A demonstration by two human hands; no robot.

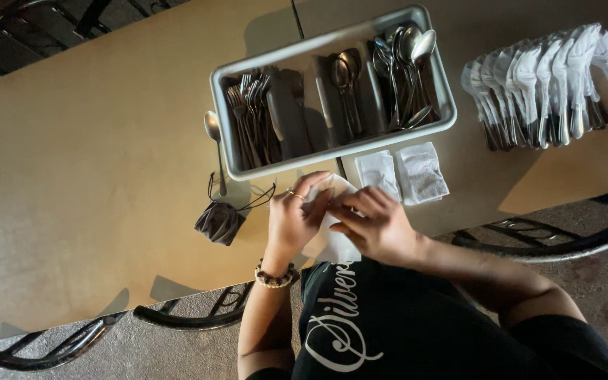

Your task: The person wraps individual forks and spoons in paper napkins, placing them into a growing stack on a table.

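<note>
Both hands, left [291, 222] and right [380, 226], pinch a white napkin [333, 243] at the table [93, 176] edge below the cutlery tray [332, 88], where a loose fold could spring open or slide off.

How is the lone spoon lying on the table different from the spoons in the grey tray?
The lone spoon lies by itself on the bare table, left of the grey tray; the tray spoons are bunched together in the tray's right compartments. The lone spoon lies flat, bowl pointing away from the person, while some tray spoons lean up against each other. Both are shiny silver metal.
</note>
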